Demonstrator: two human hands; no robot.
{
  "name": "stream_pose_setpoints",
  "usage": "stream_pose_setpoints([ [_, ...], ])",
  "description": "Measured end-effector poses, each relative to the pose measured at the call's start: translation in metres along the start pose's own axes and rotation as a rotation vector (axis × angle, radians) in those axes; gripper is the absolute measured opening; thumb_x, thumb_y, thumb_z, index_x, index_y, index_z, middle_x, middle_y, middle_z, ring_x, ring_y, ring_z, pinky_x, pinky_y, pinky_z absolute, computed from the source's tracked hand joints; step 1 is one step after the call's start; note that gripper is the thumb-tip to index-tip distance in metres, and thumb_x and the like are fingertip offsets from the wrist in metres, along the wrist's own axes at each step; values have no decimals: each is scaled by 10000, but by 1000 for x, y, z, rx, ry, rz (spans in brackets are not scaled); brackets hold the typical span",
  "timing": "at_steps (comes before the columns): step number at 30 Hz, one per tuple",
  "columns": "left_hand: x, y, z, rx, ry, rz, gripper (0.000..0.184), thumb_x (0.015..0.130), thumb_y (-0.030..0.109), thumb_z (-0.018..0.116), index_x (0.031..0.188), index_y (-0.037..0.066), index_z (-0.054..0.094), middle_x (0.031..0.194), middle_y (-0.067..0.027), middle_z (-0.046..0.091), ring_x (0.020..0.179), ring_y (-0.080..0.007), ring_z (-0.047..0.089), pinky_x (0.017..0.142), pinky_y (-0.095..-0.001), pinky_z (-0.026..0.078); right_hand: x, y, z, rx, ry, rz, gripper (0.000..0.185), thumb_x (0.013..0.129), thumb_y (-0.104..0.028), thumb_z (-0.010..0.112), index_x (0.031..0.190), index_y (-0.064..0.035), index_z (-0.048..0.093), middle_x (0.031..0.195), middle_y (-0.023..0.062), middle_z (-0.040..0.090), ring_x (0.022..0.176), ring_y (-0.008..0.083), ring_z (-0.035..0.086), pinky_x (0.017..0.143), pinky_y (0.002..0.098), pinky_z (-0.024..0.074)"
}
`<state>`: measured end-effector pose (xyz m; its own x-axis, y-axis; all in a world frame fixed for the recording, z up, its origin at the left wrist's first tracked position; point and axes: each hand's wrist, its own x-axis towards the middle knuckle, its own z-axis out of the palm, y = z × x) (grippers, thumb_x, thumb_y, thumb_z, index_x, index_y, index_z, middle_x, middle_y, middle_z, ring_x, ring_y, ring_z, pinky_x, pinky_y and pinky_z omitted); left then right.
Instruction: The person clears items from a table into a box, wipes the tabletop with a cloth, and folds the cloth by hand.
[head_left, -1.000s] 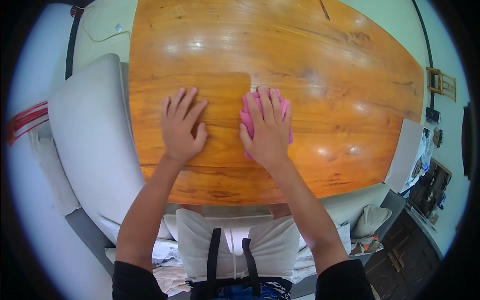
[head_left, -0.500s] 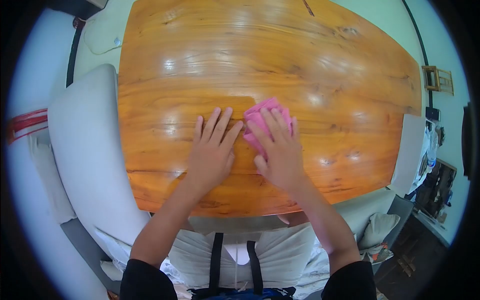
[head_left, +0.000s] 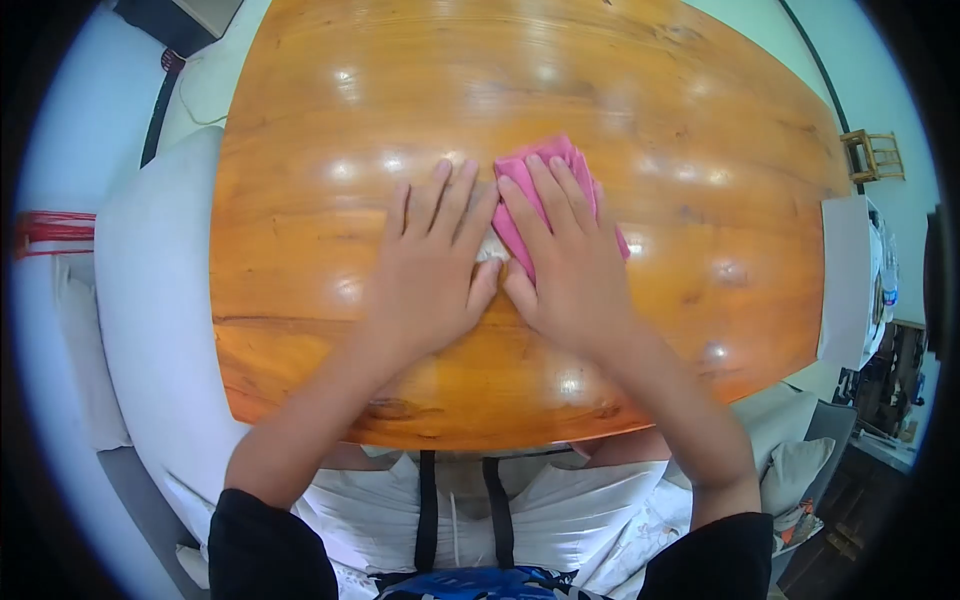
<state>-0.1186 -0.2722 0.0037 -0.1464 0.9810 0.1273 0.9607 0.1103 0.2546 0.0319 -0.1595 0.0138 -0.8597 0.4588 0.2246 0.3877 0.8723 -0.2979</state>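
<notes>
Orange-brown wood table [head_left: 320, 260], glossy, biggest thing visible. Next down?

Pale padded seat [head_left: 150, 300], along the table's left side.

Hands?

Both palm-down over the tabletop, side by side. Left hand [head_left: 425, 265] open, fingers extended, holding nothing that I can see. Right hand [head_left: 575, 270] open too, flat over the cloth [head_left: 527, 188], fingers not curled round it.

So where's the cloth?

On the table under the right hand. Pink, folded, sticking out past the fingertips (edges a bit rumpled).

Pale patch [head_left: 490, 248] between the hands?

Glare or something under the left, can't tell.

Step in hand?

Wiping, I'd judge; mid-stroke or paused, unclear.

Next move calls for?

Probably a flat right palm with even pressure, so the cloth slides without bunching, and some room from the left hand (they nearly touch).
</notes>
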Motion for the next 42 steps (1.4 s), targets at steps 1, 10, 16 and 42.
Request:
stream_pose_setpoints([
  [1,0,0,2,11,14,8,654,944,331,546,1514,42,407,1600,-180,350,1502,-361,279,1231,-552,164,-2,0,0,1,16,-6,679,819,-258,669,1445,-61,496,1501,226,432,1455,397,340,1160,625,275],
  [10,3,-5,10,28,100,15,634,933,347,571,1491,76,440,1574,-163,392,1487,-343,311,1229,-535,185,-19,15,-1,3,34,-104,646,848,-291,639,1441,-69,511,1513,206,440,1456,386,350,1170,603,270],
  [16,8,-5,6,-7,109,5,639,901,364,609,1461,91,465,1530,-158,436,1446,-344,361,1207,-532,226,0,7,8,-36,89,29,620,854,-267,623,1443,-99,522,1503,202,457,1457,386,354,1205,583,233],
  [42,8,-8,15,-120,115,-55,550,923,238,540,1454,101,500,1565,-129,428,1473,-314,350,1222,-504,218,-48,-7,1,6,130,-92,607,819,-199,614,1396,-30,534,1410,243,513,1406,437,393,1199,549,274],
])
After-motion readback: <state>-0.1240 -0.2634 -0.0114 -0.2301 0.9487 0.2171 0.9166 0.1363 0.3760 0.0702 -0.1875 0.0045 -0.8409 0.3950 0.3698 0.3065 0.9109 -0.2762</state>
